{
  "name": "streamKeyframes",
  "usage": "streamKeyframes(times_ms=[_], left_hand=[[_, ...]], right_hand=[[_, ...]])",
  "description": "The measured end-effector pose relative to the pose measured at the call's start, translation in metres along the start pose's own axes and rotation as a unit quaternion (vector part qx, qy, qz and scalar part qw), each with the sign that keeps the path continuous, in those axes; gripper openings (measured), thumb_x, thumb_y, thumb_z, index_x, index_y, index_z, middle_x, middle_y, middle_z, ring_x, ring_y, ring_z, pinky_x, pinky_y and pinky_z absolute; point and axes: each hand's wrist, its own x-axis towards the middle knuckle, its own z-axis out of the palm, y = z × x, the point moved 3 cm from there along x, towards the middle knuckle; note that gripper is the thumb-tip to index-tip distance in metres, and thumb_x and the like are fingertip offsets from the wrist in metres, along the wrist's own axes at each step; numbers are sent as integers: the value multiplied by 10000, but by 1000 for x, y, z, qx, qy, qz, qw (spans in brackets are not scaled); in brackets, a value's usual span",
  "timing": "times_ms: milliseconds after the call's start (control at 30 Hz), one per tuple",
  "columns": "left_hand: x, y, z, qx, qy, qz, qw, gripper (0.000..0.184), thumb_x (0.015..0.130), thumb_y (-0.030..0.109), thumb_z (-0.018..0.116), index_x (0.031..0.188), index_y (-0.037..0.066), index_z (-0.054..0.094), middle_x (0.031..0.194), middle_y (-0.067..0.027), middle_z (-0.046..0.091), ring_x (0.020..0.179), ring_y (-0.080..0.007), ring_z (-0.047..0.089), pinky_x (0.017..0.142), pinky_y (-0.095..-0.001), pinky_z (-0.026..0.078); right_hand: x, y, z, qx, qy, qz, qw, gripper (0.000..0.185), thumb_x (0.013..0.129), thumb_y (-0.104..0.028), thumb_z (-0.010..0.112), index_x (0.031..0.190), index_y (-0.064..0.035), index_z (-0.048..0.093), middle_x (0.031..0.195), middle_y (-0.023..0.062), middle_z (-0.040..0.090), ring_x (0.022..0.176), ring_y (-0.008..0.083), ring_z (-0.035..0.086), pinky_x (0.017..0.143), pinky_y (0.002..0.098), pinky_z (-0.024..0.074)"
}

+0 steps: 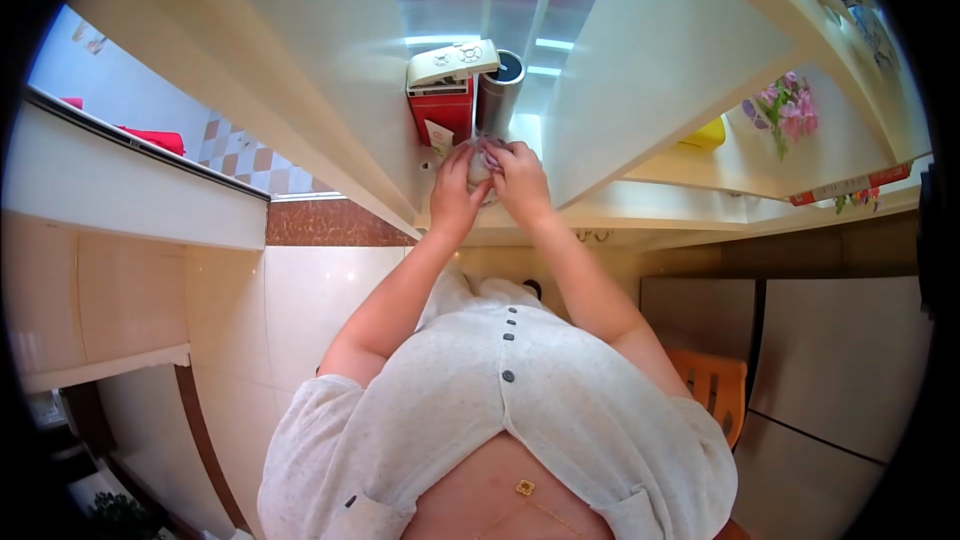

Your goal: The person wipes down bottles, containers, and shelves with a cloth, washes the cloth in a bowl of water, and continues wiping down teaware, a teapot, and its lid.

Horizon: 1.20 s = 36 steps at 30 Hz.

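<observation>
My left hand (456, 196) and my right hand (519, 182) meet over a shelf at the upper middle of the head view. Between them is a small crumpled clear plastic bag (480, 162) with something whitish and purplish in it; its contents are too small to name. Fingers of both hands are curled on the bag, partly covering it. Just beyond them stands a red box (441, 118) with a white remote control (452, 61) lying across its top. A silver cylindrical flask (498, 95) with a dark top stands upright to the right of the box.
White shelf panels (640, 70) rise on both sides of my hands. To the right are a yellow item (706, 134), pink flowers (795, 112) and hooks (594, 236). An orange chair (712, 380) stands behind on the right, near large grey doors (835, 360).
</observation>
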Motion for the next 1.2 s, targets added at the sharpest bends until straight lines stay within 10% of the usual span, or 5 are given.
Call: streamKeyframes(times_ms=[633, 1200], left_hand=[[3, 5, -3, -6, -8, -10, 1000, 641, 755, 150, 780, 1319, 8, 510, 1372, -167, 520, 1265, -348, 488, 1039, -400, 419], [-4, 1, -6, -13, -39, 17, 999, 620, 812, 137, 732, 1363, 17, 476, 1423, -191, 469, 1319, -359, 442, 1064, -400, 397]], right_hand=[[-11, 6, -1, -33, 77, 43, 996, 303, 830, -26, 600, 1128, -68, 636, 1081, 157, 614, 988, 371, 606, 817, 456, 516], [-27, 2, -9, -250, -198, 167, 933, 364, 944, -185, 515, 1284, -73, 453, 924, 190, 652, 823, 383, 694, 639, 486, 563]])
